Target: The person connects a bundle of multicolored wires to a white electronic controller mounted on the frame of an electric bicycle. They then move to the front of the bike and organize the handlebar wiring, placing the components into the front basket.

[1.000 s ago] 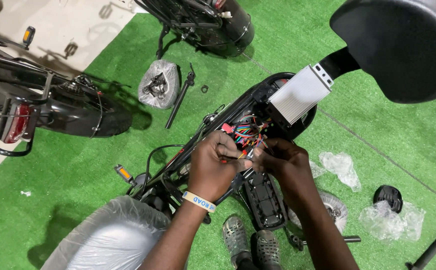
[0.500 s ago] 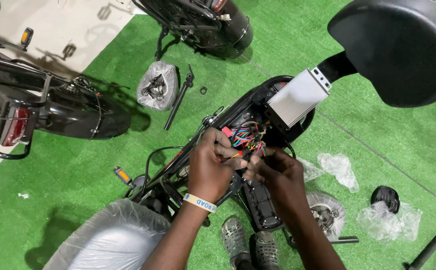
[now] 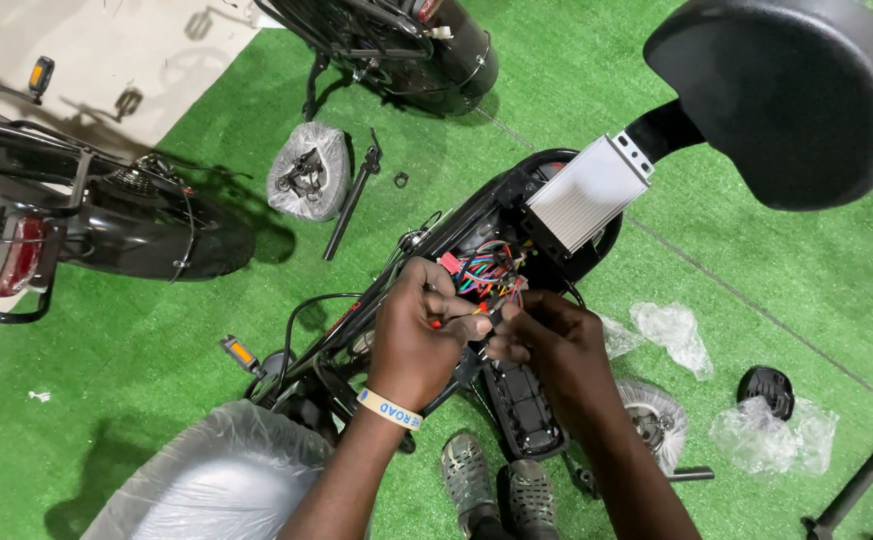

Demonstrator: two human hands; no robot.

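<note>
The black bike frame [image 3: 476, 225] is lying open just above the grip, its silver controller box [image 3: 586, 192] beyond. Both the left hand [image 3: 418, 335] and right hand [image 3: 556, 345] are pinching coloured wires [image 3: 484, 275] between fingertips. Tugging could likely be unseating a connector.

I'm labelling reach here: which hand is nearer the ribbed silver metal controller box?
Right. The right hand sits just below the ribbed silver metal controller box; the left hand is farther, down to its left.

Left hand [image 3: 418, 335] curled, fingertips pinched, right hand [image 3: 546, 345] beside it, fingers bent inward, forearms converging
</note>
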